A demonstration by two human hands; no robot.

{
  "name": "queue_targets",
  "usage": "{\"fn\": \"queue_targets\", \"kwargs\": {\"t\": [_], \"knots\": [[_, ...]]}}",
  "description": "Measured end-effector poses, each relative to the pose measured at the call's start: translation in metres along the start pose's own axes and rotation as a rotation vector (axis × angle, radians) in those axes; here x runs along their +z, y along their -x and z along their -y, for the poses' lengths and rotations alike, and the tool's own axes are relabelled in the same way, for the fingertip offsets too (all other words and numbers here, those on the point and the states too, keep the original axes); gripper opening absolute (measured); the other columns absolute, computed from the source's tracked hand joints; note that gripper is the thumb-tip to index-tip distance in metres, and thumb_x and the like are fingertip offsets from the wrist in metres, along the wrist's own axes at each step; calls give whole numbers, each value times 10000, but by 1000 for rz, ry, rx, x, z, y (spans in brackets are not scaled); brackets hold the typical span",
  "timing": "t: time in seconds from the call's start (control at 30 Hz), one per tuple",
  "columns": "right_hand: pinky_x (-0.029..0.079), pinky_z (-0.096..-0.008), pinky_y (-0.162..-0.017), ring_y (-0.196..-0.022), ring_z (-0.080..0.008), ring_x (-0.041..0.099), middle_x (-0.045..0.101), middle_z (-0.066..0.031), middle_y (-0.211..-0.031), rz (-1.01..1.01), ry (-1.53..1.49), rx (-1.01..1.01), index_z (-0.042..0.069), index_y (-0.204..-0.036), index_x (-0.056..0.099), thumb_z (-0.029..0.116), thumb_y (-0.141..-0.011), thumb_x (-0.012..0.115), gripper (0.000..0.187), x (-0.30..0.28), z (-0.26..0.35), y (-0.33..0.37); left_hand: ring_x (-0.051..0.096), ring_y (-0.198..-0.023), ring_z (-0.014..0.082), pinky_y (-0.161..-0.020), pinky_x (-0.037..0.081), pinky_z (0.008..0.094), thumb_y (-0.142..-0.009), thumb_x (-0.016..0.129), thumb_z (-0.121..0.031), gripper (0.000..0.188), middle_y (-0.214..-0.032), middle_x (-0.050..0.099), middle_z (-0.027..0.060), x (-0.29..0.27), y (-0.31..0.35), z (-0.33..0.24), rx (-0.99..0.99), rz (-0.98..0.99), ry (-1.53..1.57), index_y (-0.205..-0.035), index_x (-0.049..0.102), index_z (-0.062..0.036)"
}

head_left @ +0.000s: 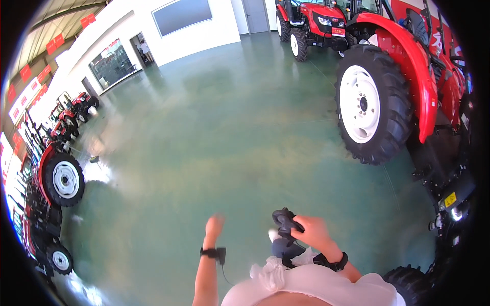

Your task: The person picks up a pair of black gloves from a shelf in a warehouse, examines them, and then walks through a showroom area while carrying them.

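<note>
My right hand [312,230] is closed around a black rounded object [286,220] with a looped, ring-like end, held in front of my body; its kind I cannot make out. Out ahead of me, my left hand [214,225] hangs above the green floor [204,153], touching nothing that I can see. Motion smears its fingers. Each wrist wears a black band, and a thin cable trails from the small box on the left band [212,253]. Below the black object, a dark grey shape and a bit of white show beside my pale ruffled top [306,280].
A large red tractor [426,76] with a white-rimmed rear wheel [360,104] stands close on my right. Another red tractor [321,23] is at the back right. More tractors line the left side, the nearest showing a big wheel [65,179]. A person [145,50] stands by the far doorway.
</note>
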State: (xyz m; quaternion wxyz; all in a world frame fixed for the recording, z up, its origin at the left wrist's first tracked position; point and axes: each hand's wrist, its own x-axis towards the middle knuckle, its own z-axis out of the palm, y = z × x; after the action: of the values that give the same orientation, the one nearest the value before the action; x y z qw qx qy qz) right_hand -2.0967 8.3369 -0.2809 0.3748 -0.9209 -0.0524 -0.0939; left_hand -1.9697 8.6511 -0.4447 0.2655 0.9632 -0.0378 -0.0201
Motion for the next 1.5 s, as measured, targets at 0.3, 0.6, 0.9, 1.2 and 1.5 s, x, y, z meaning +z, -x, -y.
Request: {"fn": "queue_targets", "kwargs": {"t": [0.3, 0.6, 0.9, 1.2, 1.5], "knots": [[407, -343, -491, -588, -270, 510, 520, -80, -627, -22, 150, 45, 75, -743, 498, 219, -635, 548, 187, 22, -29, -114, 549, -800, 260, -690, 421, 328, -782, 489, -190, 204, -844, 576, 133, -45, -62, -67, 74, -154, 209, -878, 571, -30], [398, -350, -459, -522, -280, 513, 524, -100, -581, 40, -19, -62, 76, -746, 510, 196, -608, 584, 197, 39, -70, -233, 534, -777, 298, -632, 422, 366, -752, 466, -225, 193, -856, 559, 159, 114, 181, 132, -1235, 338, -72, -799, 583, -79], [423, -354, -508, -561, -300, 535, 547, -129, -611, 107, 79, 138, 75, -775, 541, 240, -602, 589, 243, 75, -155, -343, 541, -779, 259, -625, 432, 362, -742, 467, -187, 156, -909, 548, 169, 148, -10, 149, -1059, 439, -101, -759, 592, -95], [418, -367, -564, -655, -302, 560, 572, -165, -708, 93, -53, 563, 3, -794, 539, 254, -593, 581, 324, 129, -333, -446, 500, -860, 335, -715, 425, 380, -803, 415, -226, 286, -1021, 487, 191, 32, -518, 53, 16, 111, -201, -979, 491, -14], [431, -381, -586, -717, -312, 556, 575, -175, -737, 505, 246, 936, 44, -712, 588, 280, -604, 552, 262, 136, -448, -380, 532, -777, 318, -656, 426, 425, -759, 445, -306, 310, -860, 562, 153, 26, -559, 47, -109, 135, -247, -958, 501, -75]]}}
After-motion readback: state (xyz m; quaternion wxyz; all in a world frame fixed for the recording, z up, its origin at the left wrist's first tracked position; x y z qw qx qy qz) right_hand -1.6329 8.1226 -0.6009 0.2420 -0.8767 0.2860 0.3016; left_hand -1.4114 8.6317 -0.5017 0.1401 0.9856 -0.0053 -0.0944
